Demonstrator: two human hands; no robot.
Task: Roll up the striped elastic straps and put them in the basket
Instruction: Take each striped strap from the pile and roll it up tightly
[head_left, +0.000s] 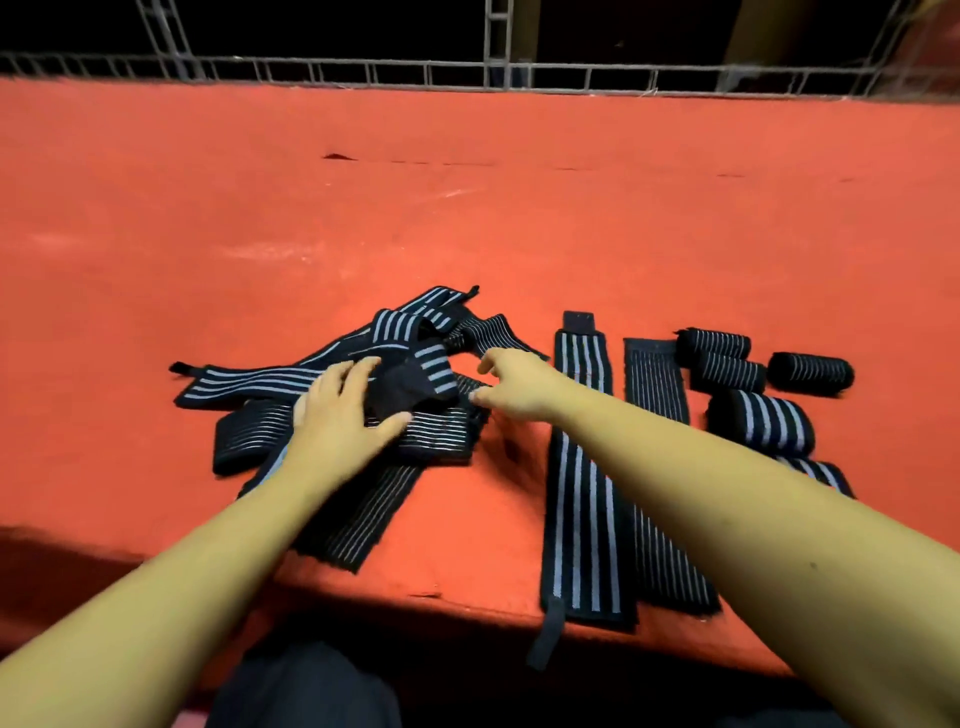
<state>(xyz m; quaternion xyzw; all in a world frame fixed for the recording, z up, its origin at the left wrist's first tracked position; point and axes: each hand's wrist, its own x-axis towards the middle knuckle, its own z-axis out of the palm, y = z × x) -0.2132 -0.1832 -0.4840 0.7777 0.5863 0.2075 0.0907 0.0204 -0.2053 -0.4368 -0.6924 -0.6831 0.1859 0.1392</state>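
Pressing tangled striped straps (441, 436) — left hand (340, 415) spread, right hand (519, 387) beside

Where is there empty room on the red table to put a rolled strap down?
Most room: the far table, between the tangled pile and the railing. Left of the pile is bare too. A narrow gap runs between pile and long flat strap. Crowded: under the left hand and right hand, and around the rolled straps.

Bare red tabletop (467, 208) lies open beyond the tangled strap pile (363, 374), while flat straps (587, 467) and rolled straps (758, 384) crowd its right near side.
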